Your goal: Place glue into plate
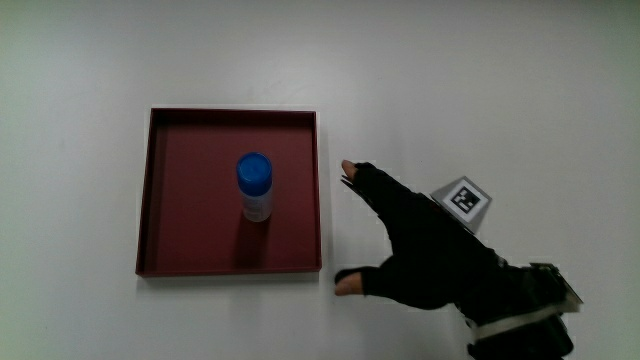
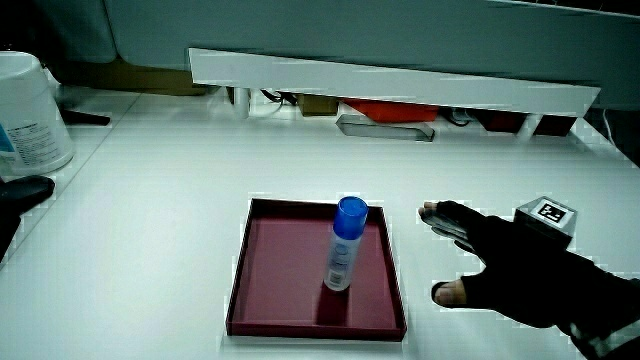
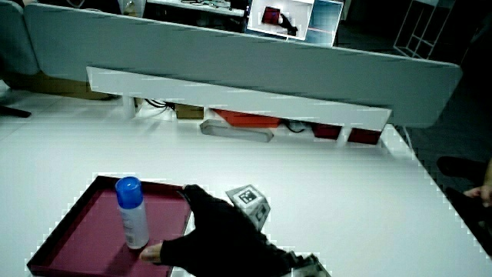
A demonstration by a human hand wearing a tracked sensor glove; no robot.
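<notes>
1. Forearm: black-sleeved, enters at the table's near edge and leads up to the hand (image 1: 425, 255). Nearest item to the person.
2. Hand: black glove, fingers spread wide and relaxed, thumb apart from the rest. Nothing in its grasp. It lies low over the bare white table (image 1: 480, 90), just beside the plate's near corner and not over the plate. Bare fingertips show at the glove ends, one close to the plate's side wall. Also seen in a side view (image 2: 520, 265) and in a side view (image 3: 219, 238).
3. Cube (image 1: 462, 199): small, with a black-and-white pattern, sits on the back of the hand. Visible in both side views.
4. Plate (image 1: 165, 250): square, dark red, shallow, with a low raised rim. Flat on the table, beside the hand. Its near rim lies level with the thumb.
5. Glue (image 1: 255, 187): white stick with a blue cap, standing upright inside the plate, roughly at its middle, apart from all four walls. No contact with the hand. Both side views confirm it is upright (image 2: 345, 243) (image 3: 132, 211).
6. White tub (image 2: 30, 110): stands at the table's edge in a side view, well apart from the plate and farther from the person.
7. Low partition (image 3: 231, 65): grey, closes off the table, with a white shelf (image 2: 390, 85) below it.
</notes>
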